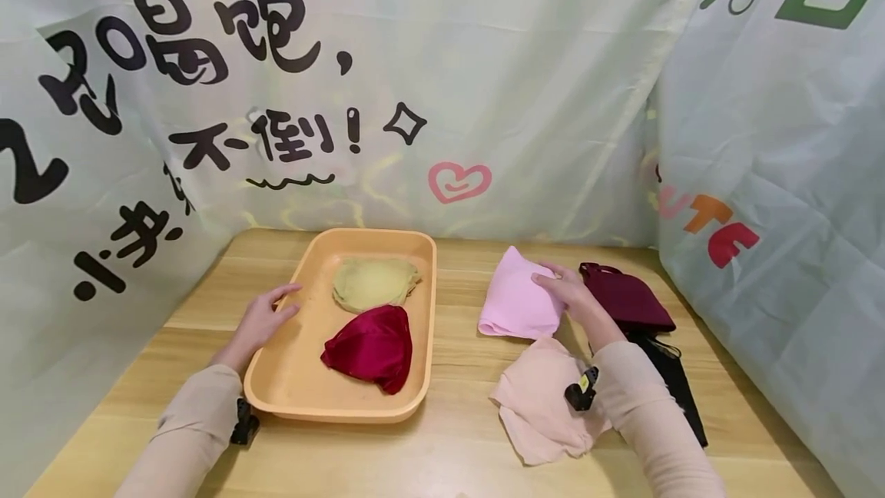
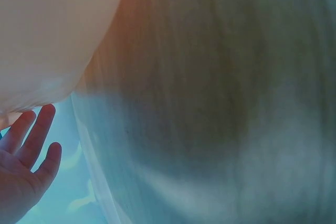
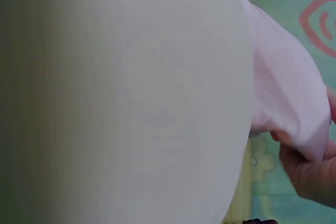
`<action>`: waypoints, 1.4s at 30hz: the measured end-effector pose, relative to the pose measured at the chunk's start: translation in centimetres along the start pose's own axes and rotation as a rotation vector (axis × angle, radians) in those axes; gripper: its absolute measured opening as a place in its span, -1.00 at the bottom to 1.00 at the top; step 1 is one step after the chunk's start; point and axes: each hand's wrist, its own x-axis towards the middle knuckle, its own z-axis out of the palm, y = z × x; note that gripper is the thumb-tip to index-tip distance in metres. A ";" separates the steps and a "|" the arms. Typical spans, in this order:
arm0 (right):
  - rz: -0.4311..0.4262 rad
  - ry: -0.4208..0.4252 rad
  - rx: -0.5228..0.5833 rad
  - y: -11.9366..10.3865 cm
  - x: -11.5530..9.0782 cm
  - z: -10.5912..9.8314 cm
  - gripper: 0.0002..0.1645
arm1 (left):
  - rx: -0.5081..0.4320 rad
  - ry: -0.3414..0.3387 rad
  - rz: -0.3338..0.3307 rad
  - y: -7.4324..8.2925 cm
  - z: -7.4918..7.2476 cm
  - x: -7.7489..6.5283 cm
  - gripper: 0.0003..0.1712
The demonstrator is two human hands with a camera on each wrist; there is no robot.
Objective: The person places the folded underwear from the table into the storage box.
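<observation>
My right hand (image 1: 568,289) grips a light pink cloth (image 1: 520,297) by its right side, on the right half of the table. In the right wrist view the thumb and fingers pinch the edge of this pink cloth (image 3: 289,77), which bulges up in a rounded shape. My left hand (image 1: 266,320) is at the left rim of an orange tray (image 1: 290,398), its fingers extended over the rim. In the left wrist view the same hand (image 2: 26,166) shows spread fingers. Inside the tray lie an olive-yellow folded cloth (image 1: 373,283) and a shiny dark red cloth (image 1: 373,348).
A pale peach cloth (image 1: 542,406) lies below the pink one, partly under my right forearm. Beyond that arm are a maroon fabric piece (image 1: 629,300) with a strap and a black one (image 1: 674,375). Printed curtains (image 1: 553,137) enclose the wooden table (image 1: 456,452) behind and at both sides.
</observation>
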 end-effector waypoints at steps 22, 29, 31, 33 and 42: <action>-0.074 -0.018 0.473 -2.1 -1.3 1.7 -0.34 | 0.018 0.004 -0.006 -0.2 0.1 -0.3 -0.58; -0.083 0.001 0.602 -2.6 -1.8 2.6 -0.40 | 0.016 0.007 0.007 -0.1 0.3 -0.2 -0.58; -0.085 -0.017 0.613 -2.7 -1.9 2.8 -0.38 | 0.012 0.006 0.009 0.0 0.4 -0.1 -0.58; -0.085 -0.021 0.608 -2.8 -1.8 3.0 -0.37 | 0.013 0.008 0.009 -0.1 0.4 -0.1 -0.58; -0.087 -0.020 0.630 -3.5 -1.6 4.3 -0.37 | 0.017 0.014 0.004 -0.4 0.3 0.2 -0.57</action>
